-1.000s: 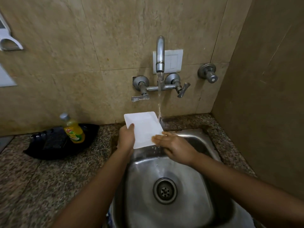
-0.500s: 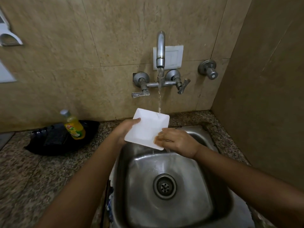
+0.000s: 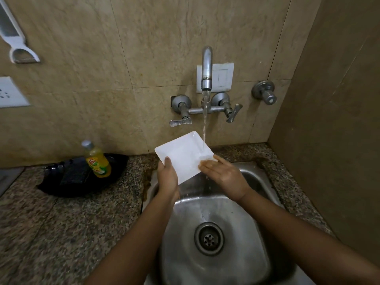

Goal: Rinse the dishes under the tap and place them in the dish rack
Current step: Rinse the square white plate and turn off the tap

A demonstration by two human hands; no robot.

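A white square plate (image 3: 183, 154) is held tilted above the back of the steel sink (image 3: 255, 262). My left hand (image 3: 167, 177) grips its lower left edge, thumb on top. My right hand (image 3: 223, 174) lies flat on its right corner, fingers spread on the surface. Water runs from the wall tap (image 3: 206, 68) and lands on the plate's right side, then drips into the sink. No dish rack is in view.
A yellow dish-soap bottle (image 3: 97, 161) leans on a black tray (image 3: 82, 175) on the granite counter (image 3: 61, 223) at left. Tap handles (image 3: 181, 122) and a valve (image 3: 265, 94) stick out of the tiled wall. A side wall stands close on the right.
The plate has turned in my hands so a corner points up toward the tap. My left hand moved to the lower left edge. My right hand slid onto the right corner.
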